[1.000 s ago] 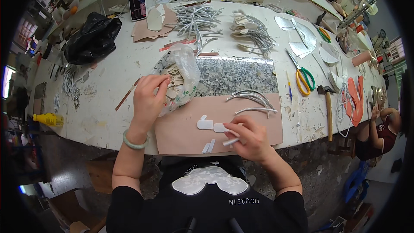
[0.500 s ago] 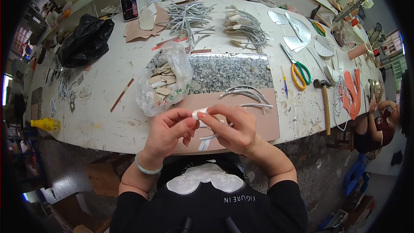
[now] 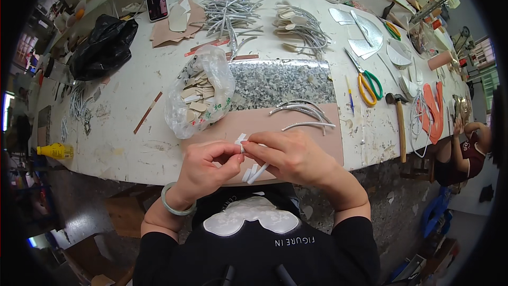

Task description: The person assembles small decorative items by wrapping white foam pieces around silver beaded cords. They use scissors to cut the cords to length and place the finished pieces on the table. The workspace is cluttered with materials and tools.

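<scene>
Low over the pink-beige board [image 3: 328, 151], my two hands meet at the fingertips. My left hand [image 3: 207, 168] is closed in a pinch on the end of a narrow white strap [image 3: 258, 173]. My right hand [image 3: 293, 156] grips the same strap, its tail sticking out below the fingers. The pinched spot itself is mostly covered. A small white strip [image 3: 241, 137] shows just beyond the fingertips; whether it is held or lying there I cannot tell. Several curved silver straps [image 3: 301, 112] rest on the board beyond my right hand.
A clear plastic bag [image 3: 174, 108] of small beige pieces stands beyond my left hand. A grey speckled slab [image 3: 280, 82] lies behind the board. Scissors [image 3: 368, 86], a hammer [image 3: 398, 122] and a blue pen [image 3: 350, 98] are to the right. Silver strap bundles [image 3: 230, 13] lie farther back.
My right hand has turned and moved right, its fingers now bent over the strap. The pale end seen between my fingertips is now mostly covered, and the tail shows lower down.
</scene>
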Motion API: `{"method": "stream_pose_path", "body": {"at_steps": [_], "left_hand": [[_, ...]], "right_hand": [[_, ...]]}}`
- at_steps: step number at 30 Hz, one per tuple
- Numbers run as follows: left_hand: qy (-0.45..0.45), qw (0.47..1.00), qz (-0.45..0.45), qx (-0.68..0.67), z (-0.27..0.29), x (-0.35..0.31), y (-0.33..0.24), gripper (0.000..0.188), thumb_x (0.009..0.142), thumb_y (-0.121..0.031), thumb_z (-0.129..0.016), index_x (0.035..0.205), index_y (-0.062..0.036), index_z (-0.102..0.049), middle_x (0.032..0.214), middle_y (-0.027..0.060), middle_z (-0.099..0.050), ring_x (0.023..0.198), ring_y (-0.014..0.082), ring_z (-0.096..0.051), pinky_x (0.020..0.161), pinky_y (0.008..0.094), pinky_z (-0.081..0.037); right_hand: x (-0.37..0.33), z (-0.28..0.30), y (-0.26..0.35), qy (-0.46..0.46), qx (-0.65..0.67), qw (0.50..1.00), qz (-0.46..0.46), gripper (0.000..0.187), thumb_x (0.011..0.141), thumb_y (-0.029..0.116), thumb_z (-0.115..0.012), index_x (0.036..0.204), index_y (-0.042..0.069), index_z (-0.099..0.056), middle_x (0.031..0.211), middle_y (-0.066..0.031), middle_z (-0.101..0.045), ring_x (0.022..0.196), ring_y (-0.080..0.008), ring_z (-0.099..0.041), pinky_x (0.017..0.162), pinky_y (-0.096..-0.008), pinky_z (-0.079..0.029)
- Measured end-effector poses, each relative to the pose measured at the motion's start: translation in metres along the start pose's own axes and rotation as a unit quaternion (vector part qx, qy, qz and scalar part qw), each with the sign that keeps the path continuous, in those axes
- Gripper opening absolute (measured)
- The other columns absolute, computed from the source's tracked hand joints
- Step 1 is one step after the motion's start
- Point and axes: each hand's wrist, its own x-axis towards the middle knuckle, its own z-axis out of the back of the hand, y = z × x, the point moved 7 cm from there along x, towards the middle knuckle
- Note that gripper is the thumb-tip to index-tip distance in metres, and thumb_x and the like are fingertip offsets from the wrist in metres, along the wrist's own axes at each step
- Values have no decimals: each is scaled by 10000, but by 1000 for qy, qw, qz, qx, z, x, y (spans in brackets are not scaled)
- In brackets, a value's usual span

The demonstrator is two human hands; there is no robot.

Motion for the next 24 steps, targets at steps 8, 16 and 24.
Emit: {"method": "stream_pose_path", "body": {"at_steps": [8,16,24], "left_hand": [[22,984,122,-129,-8,-5,17,101,824,-30,-681,888,47,-693,762,62,-681,640,77,-616,553,206,-498],[73,907,228,-346,-7,-2,46,91,853,-30,-651,851,61,-651,726,96,-648,559,100,-588,488,218,-480],[169,855,316,-374,-40,-13,49,106,885,-80,-640,909,24,-640,819,87,-637,592,105,-582,551,245,-512]], "right_hand": [[-18,-4,-21,-81,182,971,-129,164,752,18,-675,915,12,-678,882,-101,-683,758,-204,-673,593,-304,-534],[-58,2,-31,5,362,915,-179,71,796,45,-701,761,0,-657,751,-81,-653,658,-140,-606,557,-258,-451],[-40,11,-2,-122,132,981,-70,175,757,-24,-725,906,30,-651,863,-72,-634,644,-137,-606,513,-259,-461]]}}
